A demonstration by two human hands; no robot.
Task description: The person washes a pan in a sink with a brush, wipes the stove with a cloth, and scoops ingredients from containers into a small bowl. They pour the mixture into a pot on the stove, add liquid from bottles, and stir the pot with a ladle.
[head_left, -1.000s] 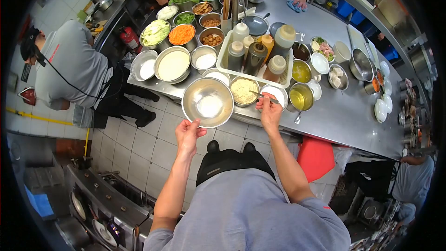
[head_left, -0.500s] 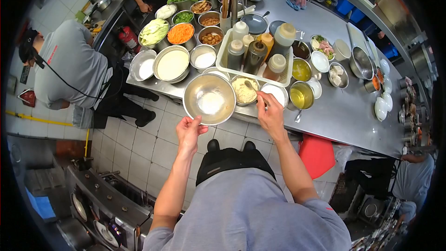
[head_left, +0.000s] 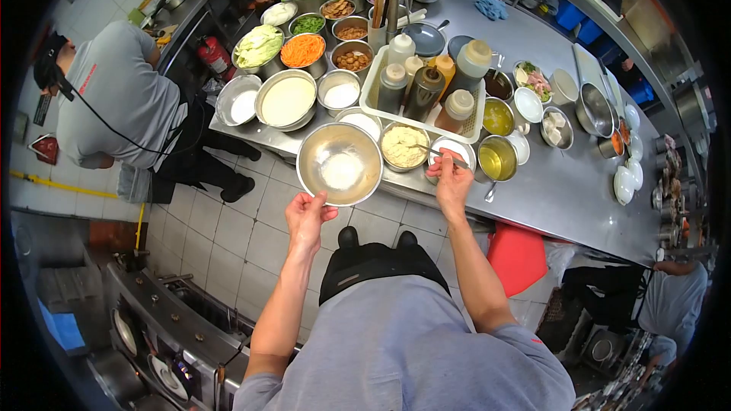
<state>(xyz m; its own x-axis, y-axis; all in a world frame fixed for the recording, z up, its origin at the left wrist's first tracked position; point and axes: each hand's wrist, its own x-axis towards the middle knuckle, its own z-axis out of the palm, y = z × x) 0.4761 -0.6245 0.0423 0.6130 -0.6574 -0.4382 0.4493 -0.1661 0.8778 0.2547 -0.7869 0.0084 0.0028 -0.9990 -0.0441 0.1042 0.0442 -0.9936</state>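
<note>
My left hand [head_left: 308, 221] grips the near rim of a metal bowl [head_left: 312, 154] with white powder [head_left: 341, 170] at its bottom. The bowl is held at the table's front edge. In my right hand [head_left: 452, 175] is a spoon [head_left: 443, 153], its handle between thumb and fingers. Its tip reaches over a container of pale yellow powder [head_left: 403, 146]; the spoon's bowl is hard to make out there. Under the handle, a container of white powder [head_left: 463, 149] is partly hidden by my right hand.
A basket [head_left: 366, 103] of squeeze bottles stands behind the powders. Containers of shredded carrot [head_left: 302, 50], cabbage [head_left: 256, 46] and batter-like liquid [head_left: 286, 100] are at the left. Yellow liquid [head_left: 496, 158] sits right. A co-worker [head_left: 114, 91] bends at far left.
My right hand has moved slightly right and down, turning the spoon flatter across the containers. The bowl has barely shifted. At the back, another person's hand has left the blue cloth.
</note>
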